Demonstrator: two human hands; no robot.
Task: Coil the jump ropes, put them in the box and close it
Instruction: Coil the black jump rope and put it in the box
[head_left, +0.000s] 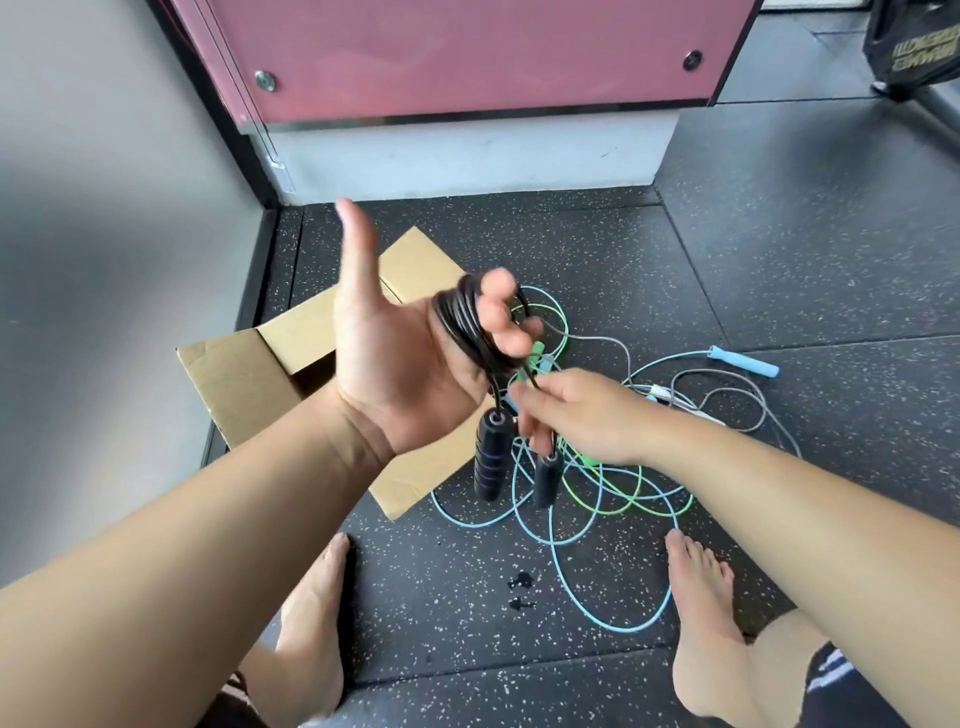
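Observation:
My left hand (400, 358) is raised palm up, thumb pointing away, with a black jump rope (467, 327) coiled around its fingers. Two black handles (491, 460) hang below the coil. My right hand (582, 415) pinches the black cord just under the coil, above the shorter handle. An open cardboard box (244, 379) lies on the floor behind my left hand, flaps spread. Loose on the floor to the right are a green rope (618, 493), a light blue rope (597, 597) with a blue handle (743, 361), and a grey rope (727, 400), all tangled together.
The floor (779, 260) is dark speckled rubber matting. A pink panel on a white base (467, 150) stands just beyond the box, and a grey wall runs along the left. My bare feet (311, 634) sit at the bottom of the view. Black gym equipment (909, 47) is at top right.

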